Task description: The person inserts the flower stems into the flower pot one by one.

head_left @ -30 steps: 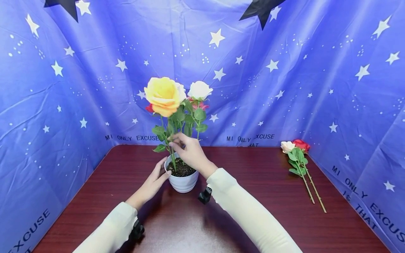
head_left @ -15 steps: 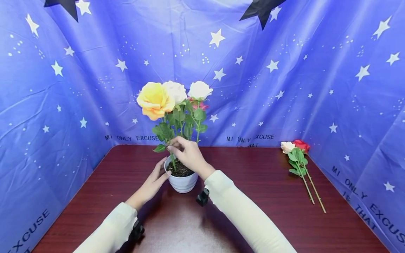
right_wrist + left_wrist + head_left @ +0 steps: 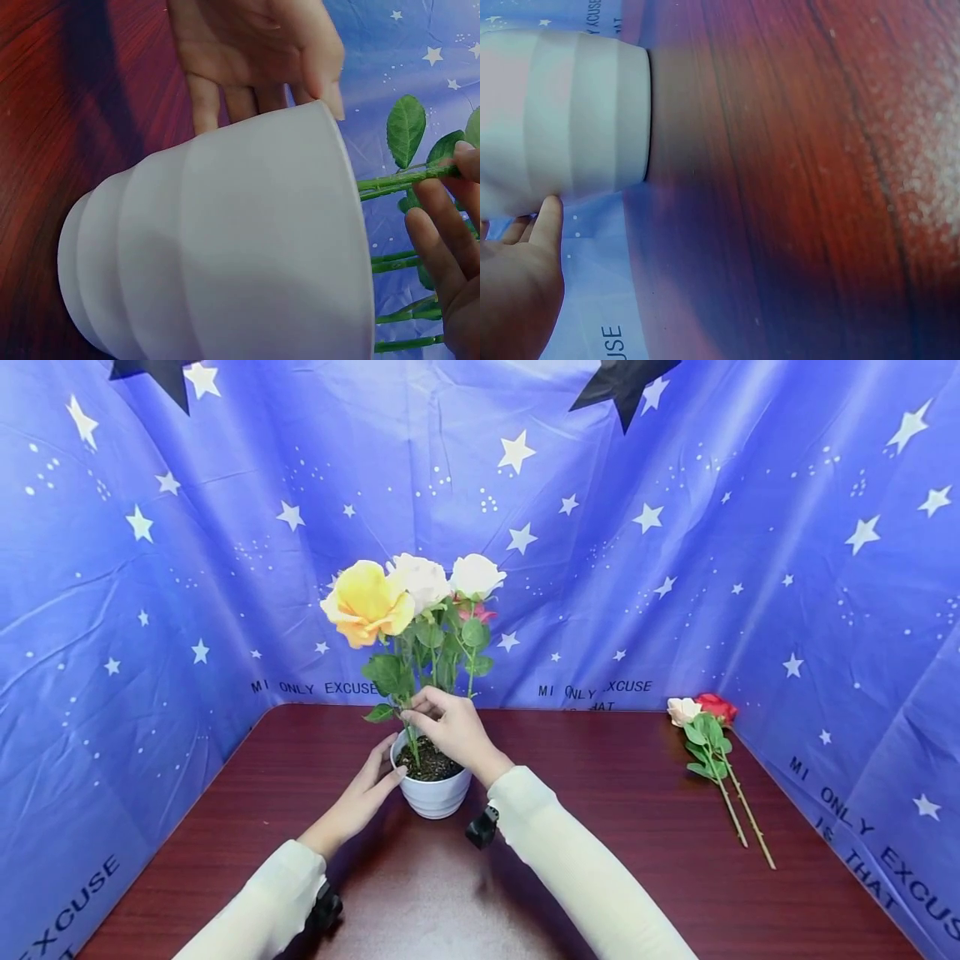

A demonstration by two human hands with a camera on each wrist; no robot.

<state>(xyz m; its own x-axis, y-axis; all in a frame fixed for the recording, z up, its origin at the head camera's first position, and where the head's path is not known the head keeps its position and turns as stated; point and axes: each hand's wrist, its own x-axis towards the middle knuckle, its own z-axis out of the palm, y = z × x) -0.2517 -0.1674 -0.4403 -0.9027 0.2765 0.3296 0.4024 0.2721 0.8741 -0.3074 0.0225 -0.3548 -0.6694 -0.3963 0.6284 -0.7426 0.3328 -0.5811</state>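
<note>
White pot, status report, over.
Left grip rests against white pot, pot upright. Right grip pinches green stems above pot. Two loose roses lie off right, not in the way.

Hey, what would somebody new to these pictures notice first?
Probably the big yellow rose, up above and left of the white pot. The right hand pinches green stems above it, and the left hand touches its side. Next, a red rose and peach rose lie at the right of the table, before a blue starry backdrop.
</note>
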